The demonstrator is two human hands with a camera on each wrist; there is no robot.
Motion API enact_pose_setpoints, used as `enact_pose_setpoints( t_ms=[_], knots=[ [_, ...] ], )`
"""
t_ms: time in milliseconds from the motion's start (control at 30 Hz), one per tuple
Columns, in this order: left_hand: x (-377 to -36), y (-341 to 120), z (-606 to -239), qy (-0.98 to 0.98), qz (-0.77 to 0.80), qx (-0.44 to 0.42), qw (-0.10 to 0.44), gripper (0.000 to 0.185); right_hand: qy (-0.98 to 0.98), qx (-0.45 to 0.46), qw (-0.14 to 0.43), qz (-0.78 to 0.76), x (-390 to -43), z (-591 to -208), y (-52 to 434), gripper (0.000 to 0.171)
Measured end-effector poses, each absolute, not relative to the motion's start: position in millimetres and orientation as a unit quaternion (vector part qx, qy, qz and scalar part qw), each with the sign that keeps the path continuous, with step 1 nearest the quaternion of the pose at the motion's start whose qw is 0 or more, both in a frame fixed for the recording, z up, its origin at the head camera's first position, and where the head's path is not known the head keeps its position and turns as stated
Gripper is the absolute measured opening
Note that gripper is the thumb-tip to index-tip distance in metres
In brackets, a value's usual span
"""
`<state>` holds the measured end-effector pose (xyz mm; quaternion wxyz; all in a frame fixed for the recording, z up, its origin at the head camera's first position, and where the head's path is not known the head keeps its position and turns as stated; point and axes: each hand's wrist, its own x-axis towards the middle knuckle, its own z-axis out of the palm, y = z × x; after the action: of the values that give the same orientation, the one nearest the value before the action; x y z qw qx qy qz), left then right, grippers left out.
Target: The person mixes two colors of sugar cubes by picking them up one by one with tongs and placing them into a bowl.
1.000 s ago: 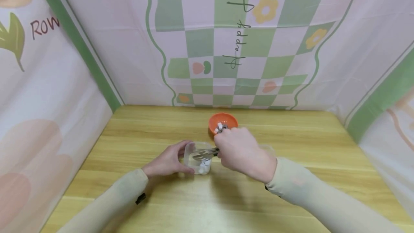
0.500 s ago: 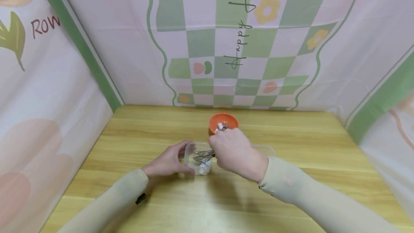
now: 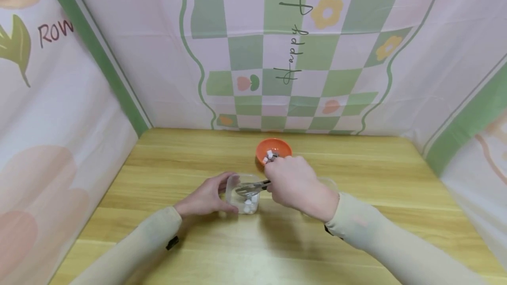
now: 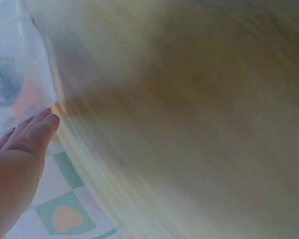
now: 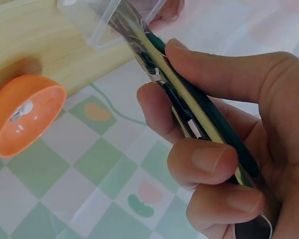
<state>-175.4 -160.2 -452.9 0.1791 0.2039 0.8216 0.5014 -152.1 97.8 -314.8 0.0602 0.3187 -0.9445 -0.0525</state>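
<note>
My left hand [image 3: 207, 195] holds a small clear plastic container [image 3: 232, 197] from its left side, thumb in front and fingers at the back. Several small white pieces [image 3: 247, 206] lie inside it, toward the right. My right hand [image 3: 299, 184] grips a pair of metal tongs [image 3: 247, 189] with dark handles; their heads reach over and into the container. In the right wrist view, thumb and fingers squeeze the tongs [image 5: 182, 97] along the handles. Whether the heads hold a piece cannot be made out. Left wrist view: straight fingers [image 4: 37, 130] lie against the container wall.
Behind the right hand stands an orange bowl [image 3: 274, 144] with white cubes and something greyish in it. Another clear container [image 3: 328, 182] is mostly hidden by that hand. The wooden table [image 3: 178, 153] ends at patterned cloth walls [image 3: 166, 78].
My right hand with the tongs went slightly left, then came back right to about its first position. The left hand and container stay in place.
</note>
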Motion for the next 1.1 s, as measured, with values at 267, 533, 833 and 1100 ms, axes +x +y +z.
enact_pose_setpoints(
  t_ms=[267,533,833,1100],
  knots=[
    [-174,-161,-452,0.819,0.507,0.204,0.175,0.1,-0.946,0.318,0.055,0.031,-153,-315,115,0.032],
    [-174,-161,-455,0.813,0.517,0.201,0.178,0.102,-0.955,0.279,0.046,0.093,-151,-319,132,0.034],
    [-174,-160,-453,0.813,0.517,0.197,0.181,0.1,-0.958,0.248,0.035,0.14,-148,-318,148,0.016],
    [-174,-160,-453,0.813,0.513,0.207,0.18,0.099,-0.958,0.219,0.044,0.178,-147,-318,164,0.011]
  ],
)
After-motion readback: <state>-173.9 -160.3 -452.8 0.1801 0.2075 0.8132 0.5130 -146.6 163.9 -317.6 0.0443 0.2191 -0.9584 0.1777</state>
